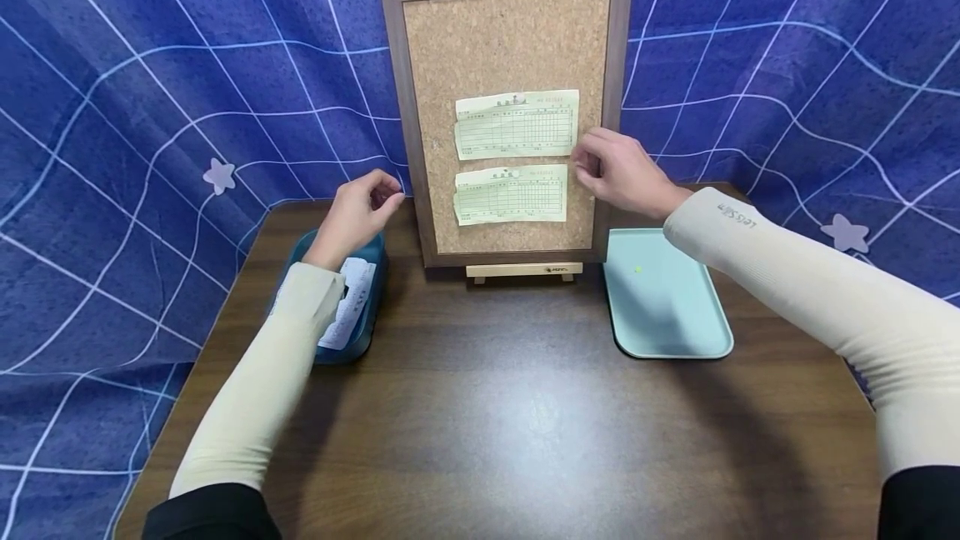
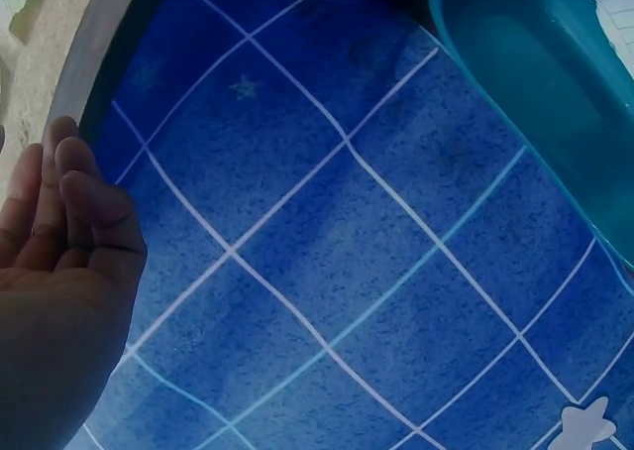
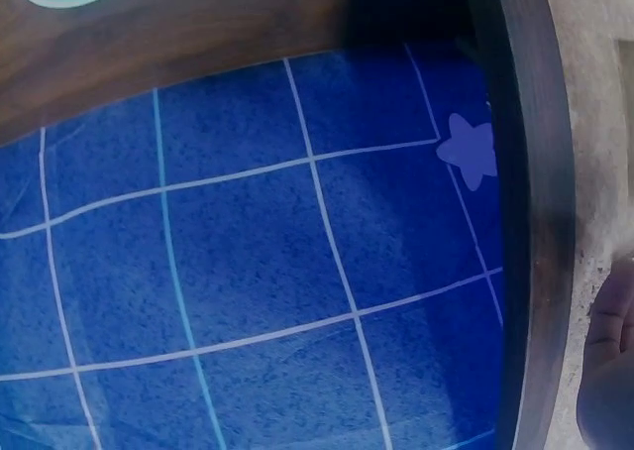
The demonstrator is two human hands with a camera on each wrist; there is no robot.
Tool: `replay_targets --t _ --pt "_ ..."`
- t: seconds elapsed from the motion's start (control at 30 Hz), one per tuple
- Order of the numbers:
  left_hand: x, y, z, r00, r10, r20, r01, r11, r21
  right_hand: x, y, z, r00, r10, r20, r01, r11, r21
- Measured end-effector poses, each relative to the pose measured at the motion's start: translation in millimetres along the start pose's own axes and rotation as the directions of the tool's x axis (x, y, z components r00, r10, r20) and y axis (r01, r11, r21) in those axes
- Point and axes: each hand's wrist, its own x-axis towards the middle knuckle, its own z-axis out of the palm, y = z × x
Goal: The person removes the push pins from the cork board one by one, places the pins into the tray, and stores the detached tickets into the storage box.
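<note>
The bin (image 1: pixel 373 298) at eleven o'clock and tray (image 1: pixel 667 298) at one sat aside, probably for easy reach. The left hand (image 1: pixel 358 215) curved loosely, seemingly empty; whether the right hand (image 1: pixel 618 169) pinched anything, I couldn't tell. At twelve, the corkboard (image 1: pixel 510 40), presumably propped for access, bore the upper slip (image 1: pixel 517 127) and lower slip (image 1: pixel 512 196).

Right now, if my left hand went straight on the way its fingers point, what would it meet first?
Your left hand would probably meet the left side of the brown corkboard frame, though the depth between them is hard to judge.
</note>
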Motion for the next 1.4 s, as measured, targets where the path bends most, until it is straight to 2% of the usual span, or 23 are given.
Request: replay_targets --t 0.27,0.53,0.67,0.9,1.1,1.27,1.4 --pt "4.1 7.6 2.3 0.999 -0.008 -0.042 0.008 1.000 -0.021 7.6 -5.2 -3.0 1.000 0.002 0.004 -0.002 1.000 0.000" --pt "13.9 9.7 8.2 0.996 0.032 -0.087 -0.035 0.999 -0.040 15.1 -7.5 -4.3 1.000 -0.017 -0.008 0.016 1.000 -0.015" --pt "17.6 12.9 10.2 0.994 0.032 -0.102 -0.037 0.998 -0.044 20.6 -10.4 -5.2 0.999 -0.042 -0.015 0.042 0.999 -0.009" --pt "23.5 20.3 15.1 0.992 -0.003 -0.126 -0.003 0.999 -0.044 28.9 -13.5 -3.9 0.999 -0.048 -0.001 0.048 0.999 -0.019" --pt "32.3 29.2 24.3 0.981 0.045 -0.190 -0.058 0.996 -0.061 35.2 -16.1 0.2 0.999 -0.042 -0.005 0.042 0.999 -0.022" --pt "36.6 32.6 33.0 0.970 0.034 -0.239 -0.059 0.994 -0.097 43.8 -18.8 6.4 1.000 -0.023 -0.017 0.023 1.000 -0.007" --pt "38.9 37.0 37.1 0.968 0.036 -0.248 -0.066 0.991 -0.114 48.4 -20.2 11.0 1.000 0.008 -0.010 -0.008 1.000 -0.010"
